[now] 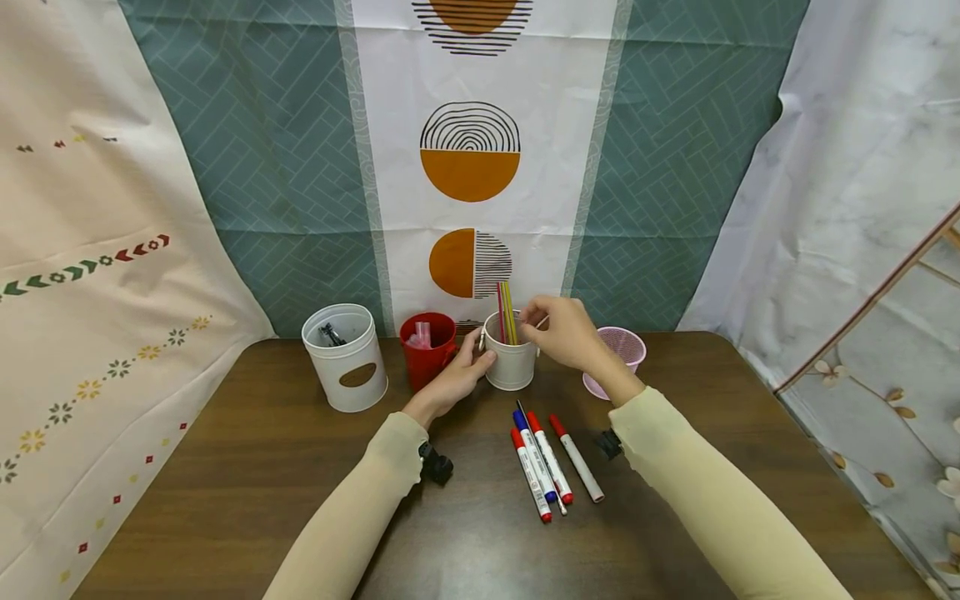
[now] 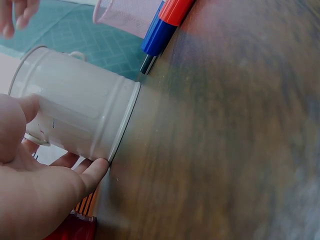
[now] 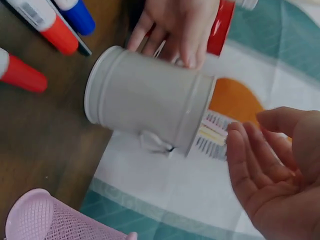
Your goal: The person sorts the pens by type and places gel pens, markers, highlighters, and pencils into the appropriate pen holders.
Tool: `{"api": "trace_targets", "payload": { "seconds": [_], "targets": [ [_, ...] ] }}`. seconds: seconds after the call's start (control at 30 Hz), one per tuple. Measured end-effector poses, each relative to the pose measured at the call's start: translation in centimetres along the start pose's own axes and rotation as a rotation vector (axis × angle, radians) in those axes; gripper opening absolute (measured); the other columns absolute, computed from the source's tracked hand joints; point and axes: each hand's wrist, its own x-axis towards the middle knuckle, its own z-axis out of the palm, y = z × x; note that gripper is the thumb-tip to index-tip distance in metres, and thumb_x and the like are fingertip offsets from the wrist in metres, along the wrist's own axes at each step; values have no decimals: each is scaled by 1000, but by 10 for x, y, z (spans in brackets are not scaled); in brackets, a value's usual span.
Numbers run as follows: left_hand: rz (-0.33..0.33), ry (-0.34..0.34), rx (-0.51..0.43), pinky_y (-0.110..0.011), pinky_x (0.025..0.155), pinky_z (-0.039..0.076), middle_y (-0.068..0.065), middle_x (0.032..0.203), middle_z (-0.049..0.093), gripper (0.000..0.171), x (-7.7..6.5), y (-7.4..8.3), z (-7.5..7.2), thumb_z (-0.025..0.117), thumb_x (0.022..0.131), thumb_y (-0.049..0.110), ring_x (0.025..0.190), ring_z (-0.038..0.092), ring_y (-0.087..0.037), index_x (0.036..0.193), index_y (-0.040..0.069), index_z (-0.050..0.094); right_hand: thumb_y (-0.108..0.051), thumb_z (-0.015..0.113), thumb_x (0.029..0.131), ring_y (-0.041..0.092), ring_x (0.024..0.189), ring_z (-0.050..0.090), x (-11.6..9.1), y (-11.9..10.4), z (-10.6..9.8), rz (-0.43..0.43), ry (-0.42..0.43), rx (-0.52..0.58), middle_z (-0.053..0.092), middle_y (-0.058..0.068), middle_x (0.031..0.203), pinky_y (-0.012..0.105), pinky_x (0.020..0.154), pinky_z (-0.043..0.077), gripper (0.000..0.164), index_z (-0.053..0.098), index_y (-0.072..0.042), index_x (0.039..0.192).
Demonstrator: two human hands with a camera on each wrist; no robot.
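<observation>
My left hand grips a small off-white metal bucket from its left side, thumb on the near wall and fingers round the side. In the left wrist view the fingertips lie close to the bucket's base. Thin pink and yellow sticks stand upright in the bucket. Beside the rim, on its right, hovers my right hand, with fingers loosely bent. The right wrist view shows a gap between that thumb and the fingers, with nothing visible in it.
Several red- and blue-capped markers and a thin dark-tipped stick lie in front of the bucket. Left of it stand a red bucket and a larger white bucket, both with things inside. A pink mesh basket is behind my right forearm.
</observation>
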Motion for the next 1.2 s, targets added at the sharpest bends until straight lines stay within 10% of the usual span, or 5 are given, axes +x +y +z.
{"api": "trace_targets", "payload": {
  "seconds": [0.6, 1.2],
  "targets": [
    [-2, 7, 0, -54, 130, 21, -3, 179, 8, 73, 0, -2, -2, 52, 112, 37, 165, 9, -29, 170, 31, 8, -3, 80, 84, 5, 60, 55, -95, -5, 36, 46, -195, -25, 68, -7, 70, 24, 53, 47, 11, 76, -4, 94],
    [1, 4, 20, -55, 130, 21, -6, 178, 9, 73, 0, -2, -1, 52, 112, 38, 165, 10, -31, 170, 29, 8, -1, 87, 81, 12, 63, 54, -113, 2, 60, 161, -190, -102, 62, -7, 65, 32, 60, 48, 17, 72, -8, 85]
  ]
}}
